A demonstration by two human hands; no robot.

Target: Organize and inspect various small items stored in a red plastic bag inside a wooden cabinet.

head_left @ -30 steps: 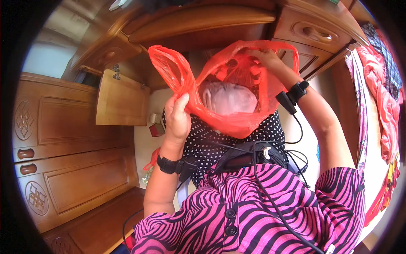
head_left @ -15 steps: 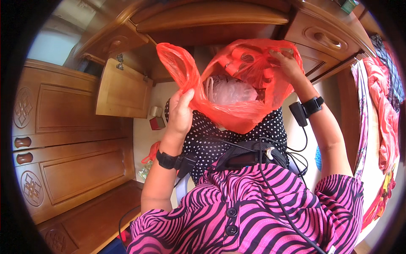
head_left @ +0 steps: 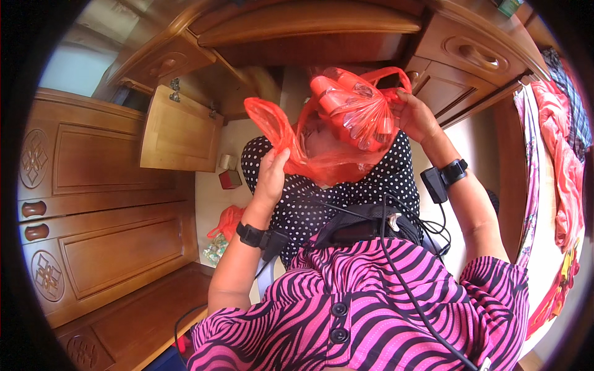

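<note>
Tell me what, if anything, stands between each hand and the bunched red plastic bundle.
Nothing visible stands between the right hand and the bunched red plastic bundle: that hand pinches its gathered end. For the left hand, the left side of the open red plastic bag, which it grips, stands in between.

Brightness floods in on the right, bleaching the flat white surface (head_left: 543, 260)! Glints streak the bunched, translucent red plastic bag (head_left: 365, 117), shadow sits beneath the curved, glossy brown wooden desk (head_left: 309, 31), edges bow toward the black rim.

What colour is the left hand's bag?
The bag is translucent red, best seen in the head view.
</note>
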